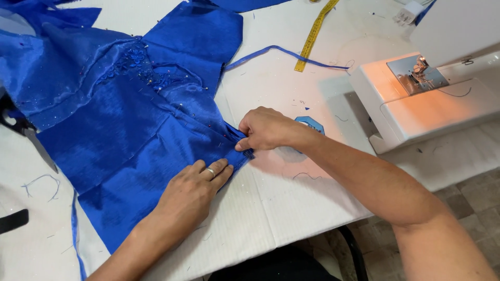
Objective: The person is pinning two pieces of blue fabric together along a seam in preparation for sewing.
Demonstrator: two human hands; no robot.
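Observation:
A shiny royal-blue garment (120,119) lies spread on the white table (271,203), with beaded trim near its top and pins along a seam. My left hand (195,187), a ring on one finger, lies flat on the fabric's lower right edge, fingers together. My right hand (265,129) pinches the fabric's right edge just above it, fingertips closed on a small fold with something dark at the tips.
A white sewing machine (422,99) with its lamp lit stands at the right. A yellow tape measure (315,34) and a blue fabric strip (281,51) lie at the back. Black scissors (23,130) rest at left. A small blue octagonal thing (311,124) sits behind my right wrist.

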